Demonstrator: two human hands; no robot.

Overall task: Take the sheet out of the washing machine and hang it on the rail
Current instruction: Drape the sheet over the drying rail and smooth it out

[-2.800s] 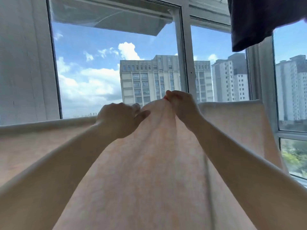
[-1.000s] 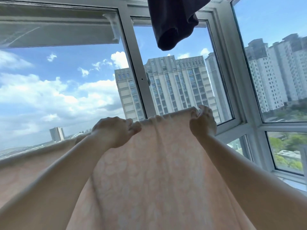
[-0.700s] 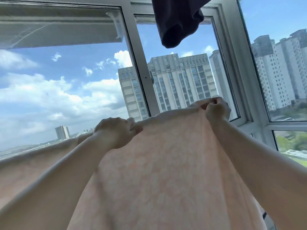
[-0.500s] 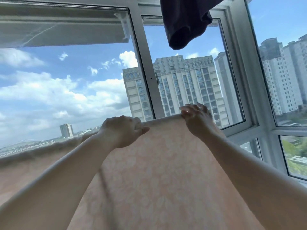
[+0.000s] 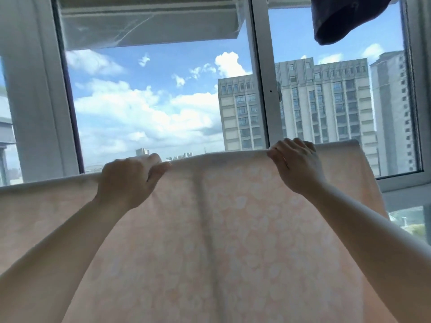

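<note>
Both of my hands are raised and clamped on the top fold of the sheet (image 5: 233,229), set apart from each other. With my left hand (image 5: 127,183) I pinch the edge between thumb and curled fingers; my right hand (image 5: 296,166) hooks its fingers over the fold. That pale peach sheet hangs down below my hands, the rail hidden under it. A dark garment (image 5: 345,19) hangs above my right hand, before the window frame (image 5: 261,89).
</note>
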